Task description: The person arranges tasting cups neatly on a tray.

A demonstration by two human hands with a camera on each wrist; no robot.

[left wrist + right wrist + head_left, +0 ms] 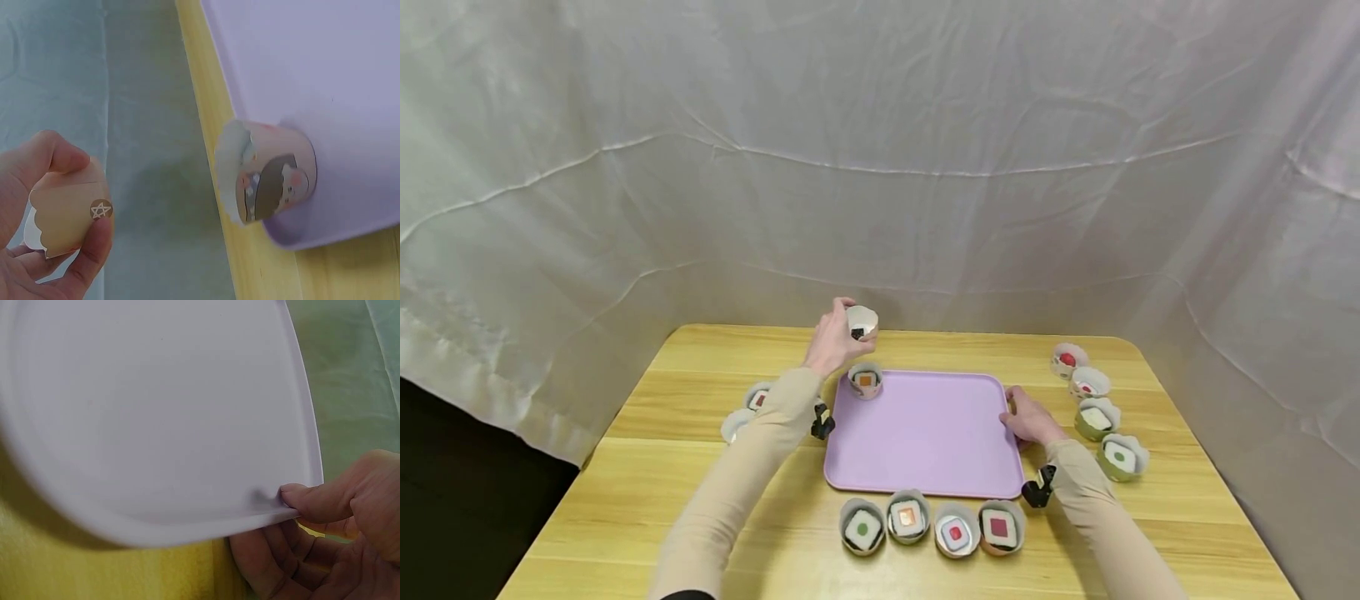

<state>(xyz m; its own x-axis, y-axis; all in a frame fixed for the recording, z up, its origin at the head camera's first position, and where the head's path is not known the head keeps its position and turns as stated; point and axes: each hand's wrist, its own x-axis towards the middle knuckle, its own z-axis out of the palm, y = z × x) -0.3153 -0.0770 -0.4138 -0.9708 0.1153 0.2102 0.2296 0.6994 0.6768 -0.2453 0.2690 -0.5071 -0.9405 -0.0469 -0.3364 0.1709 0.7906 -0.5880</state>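
Observation:
My left hand (832, 340) grips a scalloped paper baking cup (65, 209) between thumb and fingers, raised above the table's far edge. Something black and white shows inside this cup in the head view. Just below it, a second paper cup (866, 382) with an orange-centred sushi-like piece stands in the far left corner of a lilac tray (925, 433). A printed cartoon figure decorates that cup in the left wrist view. At the tray's right side, my right hand (1032, 417) pinches the rim, thumb on top and fingers curled underneath.
A row of filled paper cups (955, 530) stands along the tray's near side. Several more cups (1091, 383) line the table's right side. Two others (758, 395) are at the left, partly hidden by my forearm. Pale curtain (925, 233) hangs behind the wooden table (647, 483).

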